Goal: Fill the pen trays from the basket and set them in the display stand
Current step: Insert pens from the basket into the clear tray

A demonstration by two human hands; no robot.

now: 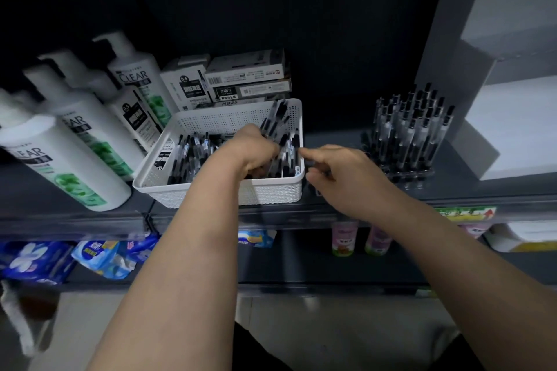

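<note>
A white perforated basket [180, 187] stands on the dark shelf and holds several black-capped clear pens [193, 153]. My left hand [253, 150] is inside the basket, fingers curled round a bunch of pens [278, 120] that stick up toward the far right corner. My right hand [340, 172] hovers just outside the basket's right rim, its forefinger and thumb reaching toward the pens at that edge; whether it pinches one is unclear. To the right, a clear pen tray [410, 141] stands filled with upright pens.
White shampoo bottles [75, 141] lean at the left of the shelf. Pen boxes [247, 78] are stacked behind the basket. A white and grey display stand [512, 117] rises at the right. Blue packets [102, 256] and pink bottles [345, 238] sit on the shelf below.
</note>
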